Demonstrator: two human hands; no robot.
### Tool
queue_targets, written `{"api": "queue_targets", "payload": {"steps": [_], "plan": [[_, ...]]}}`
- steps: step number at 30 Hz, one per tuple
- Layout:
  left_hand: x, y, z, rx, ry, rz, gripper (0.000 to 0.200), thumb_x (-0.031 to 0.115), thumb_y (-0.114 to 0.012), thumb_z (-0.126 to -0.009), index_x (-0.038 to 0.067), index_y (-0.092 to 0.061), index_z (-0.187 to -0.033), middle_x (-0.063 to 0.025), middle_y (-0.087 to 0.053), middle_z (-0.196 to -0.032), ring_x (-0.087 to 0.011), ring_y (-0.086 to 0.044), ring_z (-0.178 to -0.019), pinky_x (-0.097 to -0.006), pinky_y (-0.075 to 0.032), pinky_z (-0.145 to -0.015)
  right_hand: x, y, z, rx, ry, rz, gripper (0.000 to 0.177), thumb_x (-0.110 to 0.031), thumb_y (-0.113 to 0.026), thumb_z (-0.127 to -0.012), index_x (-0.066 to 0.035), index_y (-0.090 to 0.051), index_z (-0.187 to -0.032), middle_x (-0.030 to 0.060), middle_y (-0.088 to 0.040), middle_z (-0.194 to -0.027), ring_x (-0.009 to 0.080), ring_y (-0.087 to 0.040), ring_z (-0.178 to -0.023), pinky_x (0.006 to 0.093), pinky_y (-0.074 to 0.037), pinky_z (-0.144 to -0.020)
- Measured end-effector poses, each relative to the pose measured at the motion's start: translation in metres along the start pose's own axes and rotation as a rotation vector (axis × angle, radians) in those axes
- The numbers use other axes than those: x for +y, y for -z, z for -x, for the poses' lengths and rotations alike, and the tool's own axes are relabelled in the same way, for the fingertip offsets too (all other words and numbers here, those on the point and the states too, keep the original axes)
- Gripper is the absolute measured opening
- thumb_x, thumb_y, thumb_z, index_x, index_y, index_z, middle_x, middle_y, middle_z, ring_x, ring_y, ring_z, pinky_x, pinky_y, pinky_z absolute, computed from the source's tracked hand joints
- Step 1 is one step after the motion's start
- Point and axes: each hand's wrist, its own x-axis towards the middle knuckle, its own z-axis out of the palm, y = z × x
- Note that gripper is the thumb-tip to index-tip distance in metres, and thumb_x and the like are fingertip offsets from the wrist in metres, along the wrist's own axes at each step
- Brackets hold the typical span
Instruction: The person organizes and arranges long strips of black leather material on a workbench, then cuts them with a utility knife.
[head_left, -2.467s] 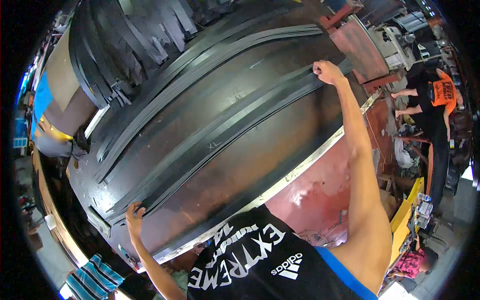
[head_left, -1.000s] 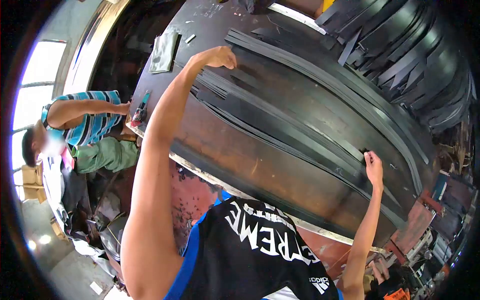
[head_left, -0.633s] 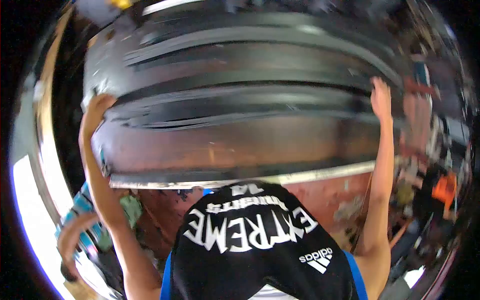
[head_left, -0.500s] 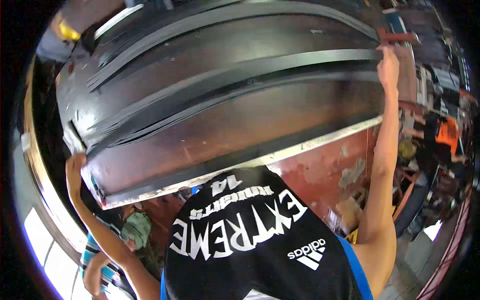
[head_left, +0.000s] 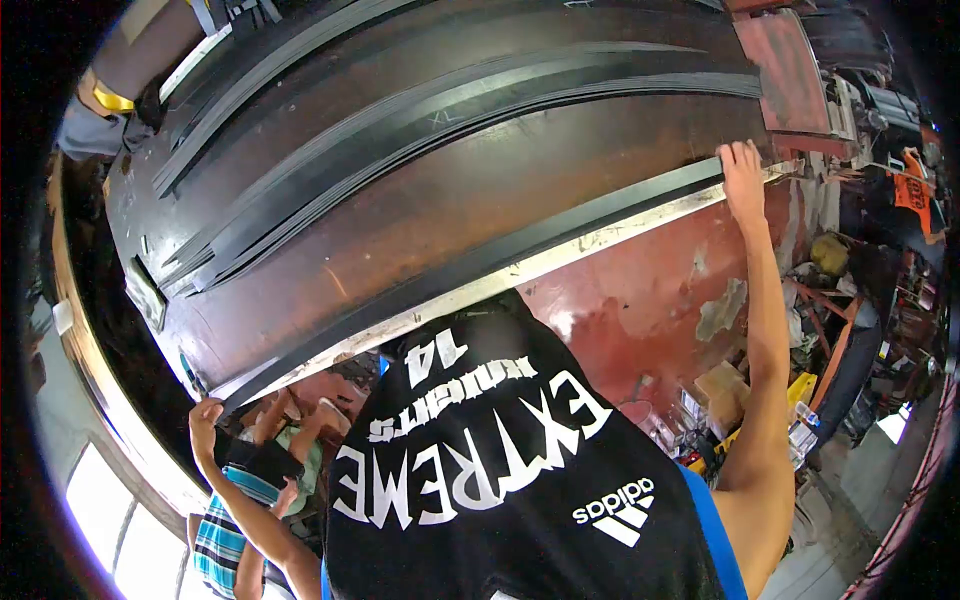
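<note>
A long black flat strip [head_left: 480, 253] lies along the near edge of the dark table [head_left: 620, 140]. At its left end, by the table's front corner, my left hand [head_left: 204, 420] pinches the strip. My right hand [head_left: 742, 185] has its fingers closed over the strip's right end, near the red block. Further back on the tabletop rests a stack of similar black strips [head_left: 520, 100], the top one chalk-marked "XL". Another bundle of black strips [head_left: 300, 55] lies beyond it.
A red metal block [head_left: 785, 70] stands at the table's right end. Another person in striped clothing [head_left: 235, 515] is low at the left; a person's yellow-banded arm [head_left: 112, 98] shows at the far left. Boxes and clutter [head_left: 725, 395] cover the floor at right.
Both hands have moved toward me, bringing a black strip from the stack down to the table's near edge. The view has shifted slightly.
</note>
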Motion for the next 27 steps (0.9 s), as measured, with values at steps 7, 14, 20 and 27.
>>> {"api": "queue_targets", "payload": {"steps": [7,14,20,27], "plan": [[-0.023,-0.029,-0.006,0.086,-0.027,0.043,0.01,0.007,-0.067,-0.09,0.001,-0.07,-0.097,-0.001,-0.065,-0.083,-0.0106,-0.059,-0.08,-0.0269,-0.048,-0.07,-0.002,-0.035,0.025,-0.151,0.026,-0.059,0.022,-0.002,-0.047,-0.088,-0.005,-0.052,-0.11,0.0165,-0.053,-0.11,0.036,-0.052,-0.113,0.0462,-0.036,-0.115],[-0.039,-0.036,-0.01,0.044,0.225,0.177,0.019,0.023,-0.072,-0.087,0.014,-0.065,-0.102,0.0026,-0.065,-0.101,-0.0145,-0.06,-0.097,-0.0325,-0.048,-0.07,-0.012,-0.033,0.032,-0.166,0.027,-0.117,0.033,-0.001,-0.047,-0.088,-0.005,-0.055,-0.119,0.0167,-0.06,-0.114,0.0348,-0.055,-0.118,0.0474,-0.037,-0.113],[-0.027,-0.044,-0.016,0.088,0.255,0.205,0.023,0.014,-0.06,-0.086,0.012,-0.067,-0.107,-0.0017,-0.063,-0.096,-0.0171,-0.06,-0.091,-0.0387,-0.051,-0.07,-0.031,-0.041,0.035,-0.229,-0.008,-0.231,0.04,0.003,-0.054,-0.083,-0.007,-0.06,-0.121,0.0145,-0.062,-0.123,0.0316,-0.056,-0.122,0.0446,-0.037,-0.115],[-0.035,-0.036,-0.009,0.096,0.278,0.156,0.022,0.013,-0.06,-0.087,0.011,-0.067,-0.107,-0.0025,-0.064,-0.1,-0.0188,-0.06,-0.095,-0.0387,-0.05,-0.07,-0.04,-0.032,0.029,-0.249,-0.022,-0.291,0.044,-0.003,-0.068,-0.078,-0.008,-0.062,-0.122,0.0102,-0.064,-0.123,0.0296,-0.059,-0.119,0.0426,-0.04,-0.113]]}}
